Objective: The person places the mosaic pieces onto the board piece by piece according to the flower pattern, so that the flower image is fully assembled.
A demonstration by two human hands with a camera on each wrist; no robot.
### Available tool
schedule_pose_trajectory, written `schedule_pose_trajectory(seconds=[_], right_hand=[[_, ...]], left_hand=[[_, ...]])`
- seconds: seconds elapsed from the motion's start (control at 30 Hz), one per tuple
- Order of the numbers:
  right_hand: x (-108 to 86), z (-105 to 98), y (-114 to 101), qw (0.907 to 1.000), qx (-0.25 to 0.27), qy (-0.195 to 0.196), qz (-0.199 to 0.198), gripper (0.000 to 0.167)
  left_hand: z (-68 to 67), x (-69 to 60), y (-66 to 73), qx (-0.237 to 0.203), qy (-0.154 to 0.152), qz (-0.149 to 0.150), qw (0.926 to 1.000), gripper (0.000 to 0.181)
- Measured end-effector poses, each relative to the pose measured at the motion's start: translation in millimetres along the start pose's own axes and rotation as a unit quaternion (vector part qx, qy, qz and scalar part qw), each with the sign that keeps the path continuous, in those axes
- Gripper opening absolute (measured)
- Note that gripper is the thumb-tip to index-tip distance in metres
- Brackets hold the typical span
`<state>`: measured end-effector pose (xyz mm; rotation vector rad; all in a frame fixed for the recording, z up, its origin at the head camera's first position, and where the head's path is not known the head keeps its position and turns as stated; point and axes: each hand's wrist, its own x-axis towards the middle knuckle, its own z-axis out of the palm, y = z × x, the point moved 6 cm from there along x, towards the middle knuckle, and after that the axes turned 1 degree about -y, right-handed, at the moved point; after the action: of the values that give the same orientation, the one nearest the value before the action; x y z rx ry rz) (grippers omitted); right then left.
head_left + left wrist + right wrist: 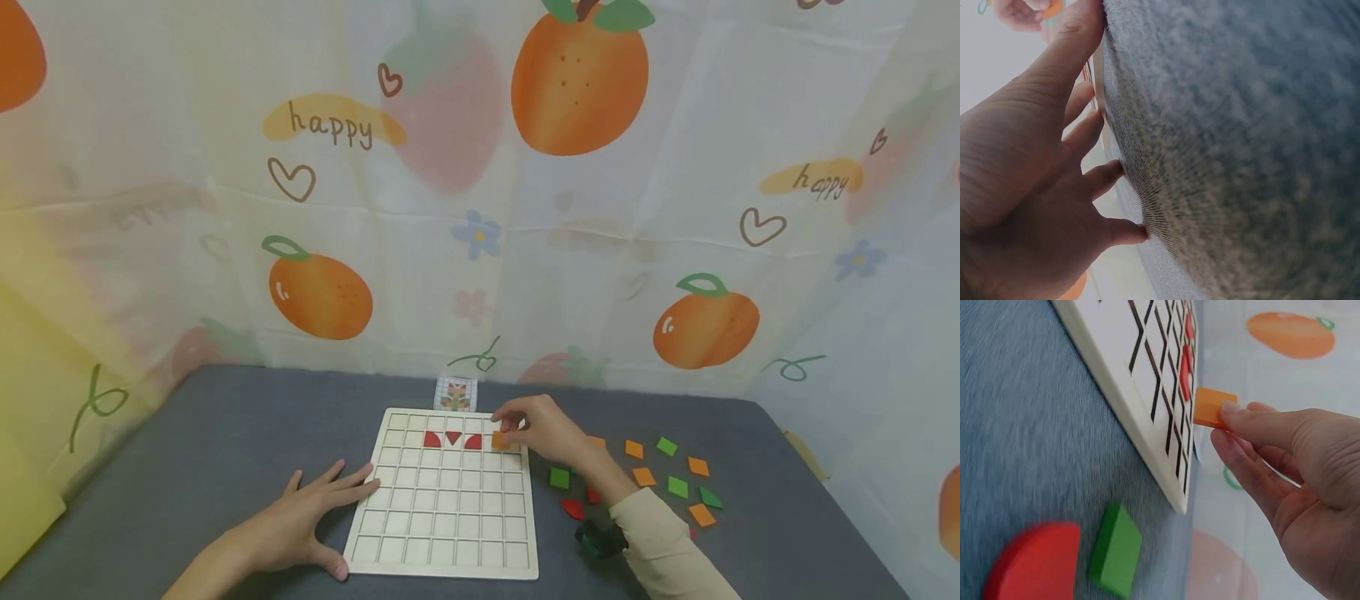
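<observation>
Over grid board (447,527), toward 1 o'clock: orange tile (1210,406), pinched by right hand (546,427); 3 red pieces (453,437) at tile's 9 o'clock. Left hand (303,512), farther off, spread at board's 8 o'clock edge.

Table (225,450) with a dark grey, fabric-like surface, bearing a pale gridded board (447,502) that lies flat near the middle of its near part, with a small patterned card (456,396) just beyond the board's far edge. To the right of the board, loose pieces are scattered singly on the grey surface: several orange squares (698,467), green squares (678,487), a green triangular piece (710,497) and a red piece with a curved edge (572,508), some other pieces being partly hidden.
</observation>
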<state>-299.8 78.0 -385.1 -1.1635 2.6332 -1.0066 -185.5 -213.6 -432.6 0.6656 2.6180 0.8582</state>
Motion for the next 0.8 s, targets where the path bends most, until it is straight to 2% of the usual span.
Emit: schedule_pose_trajectory(seconds=[0.37,0.57,0.8], right_hand=[[16.5,22,-15,0.9994,0.032,-0.002,-0.012,0.028],[26.4,42,-26,0.9983,0.043,-0.018,-0.036,0.020],[30.0,49,-30,0.9984,0.042,-0.010,-0.036,0.020]], left_hand=[[-1.2,-1.0,1.3,-0.004,0.002,0.005,1.0000,0.105],[0.6,-5.6,-0.1,0.003,0.008,0.004,1.0000,0.105],[0.0,-1.5,-0.4,0.012,0.013,0.013,0.9997,0.105]])
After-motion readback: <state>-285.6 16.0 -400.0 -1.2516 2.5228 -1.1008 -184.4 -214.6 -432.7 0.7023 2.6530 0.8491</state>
